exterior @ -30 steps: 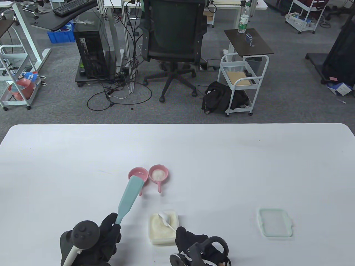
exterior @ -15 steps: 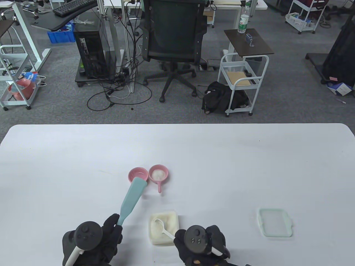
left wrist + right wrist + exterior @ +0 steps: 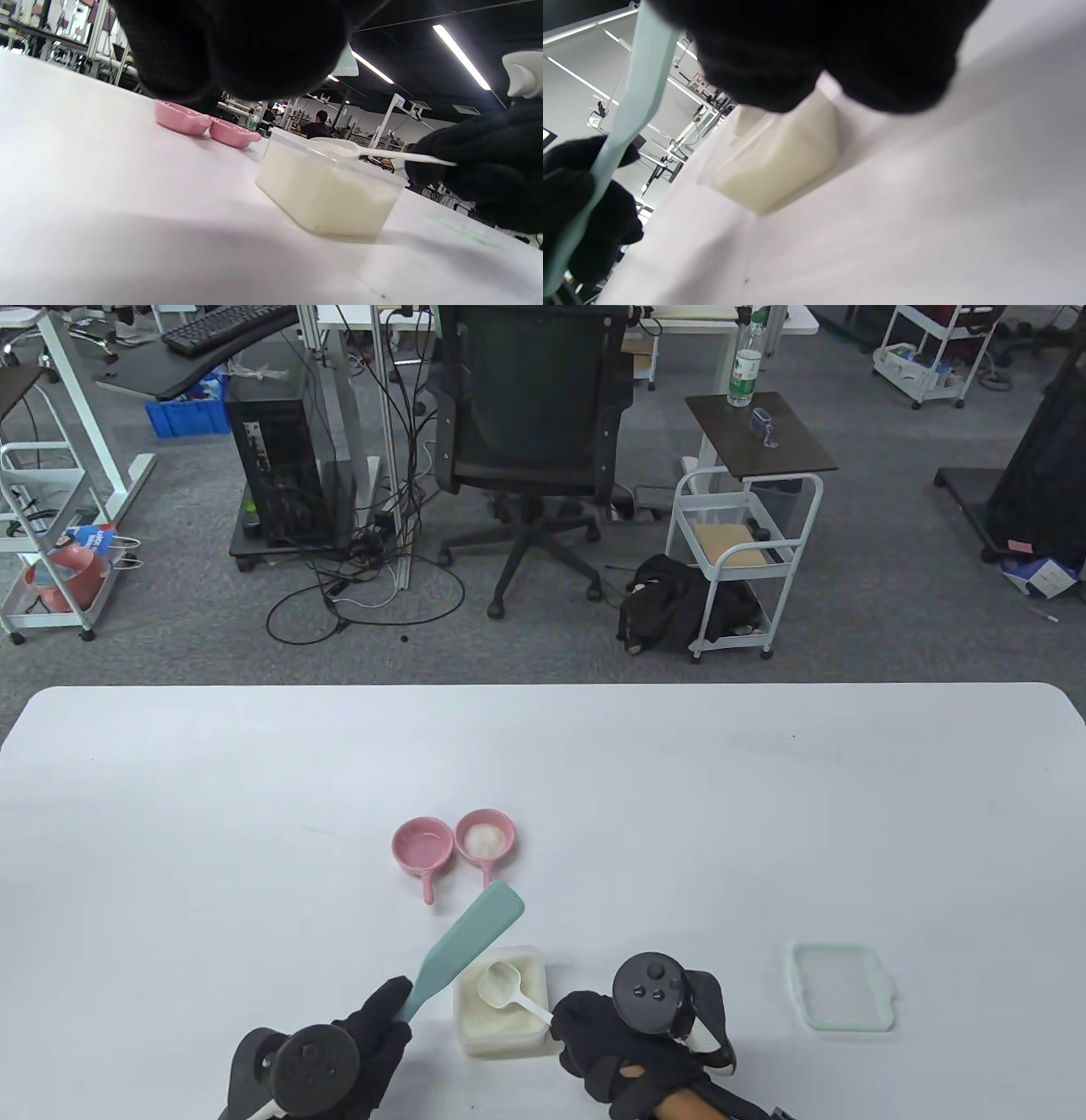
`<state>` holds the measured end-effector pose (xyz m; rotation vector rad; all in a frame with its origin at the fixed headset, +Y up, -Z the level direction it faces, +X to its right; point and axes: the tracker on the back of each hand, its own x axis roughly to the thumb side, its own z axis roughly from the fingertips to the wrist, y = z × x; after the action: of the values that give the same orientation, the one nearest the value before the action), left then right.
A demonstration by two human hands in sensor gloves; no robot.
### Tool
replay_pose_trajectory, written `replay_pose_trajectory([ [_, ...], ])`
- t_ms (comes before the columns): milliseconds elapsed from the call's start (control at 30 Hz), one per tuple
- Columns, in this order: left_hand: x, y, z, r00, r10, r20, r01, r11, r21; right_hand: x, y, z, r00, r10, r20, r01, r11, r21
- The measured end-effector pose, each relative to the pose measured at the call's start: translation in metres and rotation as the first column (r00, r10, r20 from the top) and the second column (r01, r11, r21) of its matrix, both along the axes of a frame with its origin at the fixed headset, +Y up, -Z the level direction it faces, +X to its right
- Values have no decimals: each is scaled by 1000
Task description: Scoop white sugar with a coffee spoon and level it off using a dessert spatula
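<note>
Left hand: the left hand (image 3: 356, 1052), in a black glove, grips the handle end of the dessert spatula (image 3: 465, 946) near the desk's front edge; fingers curled round it.
Dessert spatula: teal, raised off the desk, blade slanting up and right, its tip above the far left corner of the sugar container (image 3: 501, 1001).
Right hand: the right hand (image 3: 624, 1044) pinches the handle of the coffee spoon (image 3: 509, 991), just right of the container; fingers closed on the handle.
Coffee spoon: white, bowl held level above the container's open top, filled with white sugar (image 3: 335, 146); the left wrist view shows it clear of the rim.
Sugar container: translucent, rectangular, nearly full, near the middle of the front edge of the desk (image 3: 254, 814).
Pink dishes: two small handled pink dishes (image 3: 422, 845) (image 3: 485, 837) side by side, touching, toward the desk's centre; the right one holds some white sugar, the left one looks bare.
Lid: pale green lid (image 3: 842, 987) lies flat, well apart to the right, near the front edge.
</note>
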<state>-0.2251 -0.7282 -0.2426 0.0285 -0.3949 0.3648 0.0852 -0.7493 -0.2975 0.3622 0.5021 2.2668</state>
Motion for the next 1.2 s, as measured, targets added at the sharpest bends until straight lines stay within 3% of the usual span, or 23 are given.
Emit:
replay_pose_trajectory([
  [233,12,-7,3,990,-96,103,100,994,-38,9,-1,-3,996,-80,36,81,997,-15],
  [400,15,-14,0,986,-77,148,96,987,-126,10,-4,0,995,-92,27,93,995,-33],
  [500,19,-16,1,979,-108,170,130,984,-125,11,-3,1,994,-104,27,104,994,-26],
  [767,30,-20,3,967,-195,163,212,973,-93,11,-3,2,995,-96,28,96,995,-11],
  [1200,27,-23,-4,962,-246,118,260,958,-122,9,0,8,996,-86,5,86,996,-13],
])
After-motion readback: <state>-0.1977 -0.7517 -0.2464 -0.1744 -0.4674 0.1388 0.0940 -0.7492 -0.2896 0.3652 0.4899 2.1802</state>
